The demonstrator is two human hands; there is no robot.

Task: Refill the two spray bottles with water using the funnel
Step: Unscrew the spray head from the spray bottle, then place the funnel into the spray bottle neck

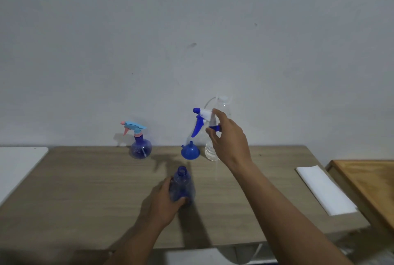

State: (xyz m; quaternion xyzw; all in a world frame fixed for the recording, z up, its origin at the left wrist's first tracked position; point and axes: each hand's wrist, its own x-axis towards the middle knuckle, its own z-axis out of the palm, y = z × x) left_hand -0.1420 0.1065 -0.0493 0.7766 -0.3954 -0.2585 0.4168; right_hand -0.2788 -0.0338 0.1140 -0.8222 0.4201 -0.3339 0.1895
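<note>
My left hand (163, 199) grips a blue spray bottle body (182, 186) that stands upright on the wooden table (85, 190), its neck uncapped. My right hand (229, 140) holds the blue-and-white spray head (201, 121) in the air above the table, its thin dip tube hanging down. A blue funnel (190, 151) lies mouth-down near the wall. Behind my right hand stands a clear water bottle (221, 113) with some water in it. A second blue spray bottle (139, 143) with a light-blue and pink head stands at the back left.
A folded white cloth (325, 190) lies on the table's right side. A wooden tray or board (371, 186) sits past the right edge. A white surface (17, 164) adjoins the table on the left. A plain wall runs right behind the table.
</note>
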